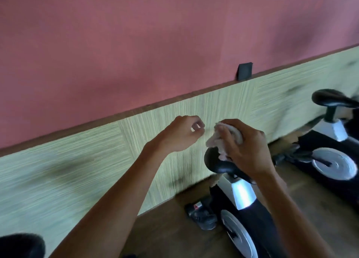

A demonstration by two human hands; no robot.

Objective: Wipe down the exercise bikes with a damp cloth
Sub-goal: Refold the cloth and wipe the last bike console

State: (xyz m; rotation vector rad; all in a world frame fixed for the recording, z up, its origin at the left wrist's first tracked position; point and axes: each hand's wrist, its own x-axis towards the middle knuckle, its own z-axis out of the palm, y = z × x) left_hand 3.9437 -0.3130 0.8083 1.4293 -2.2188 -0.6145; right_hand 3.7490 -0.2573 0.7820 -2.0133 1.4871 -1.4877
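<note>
My right hand [246,147] grips a bunched pale cloth [215,141] just above the black saddle [219,164] of the nearest exercise bike [242,197], a black and white machine with a silver flywheel. The cloth's lower end hangs onto the saddle. My left hand [182,134] hovers in the air to the left of the cloth, fingers curled with thumb and fingertips close together, holding nothing. A second bike [334,139] with its own black saddle stands at the right.
A wall with green striped panels [77,170] below and red paint above runs close behind the bikes. A black socket box [244,71] sits on the panel's top edge. A pedal [202,215] lies low over the wooden floor. Another dark saddle [21,246] shows bottom left.
</note>
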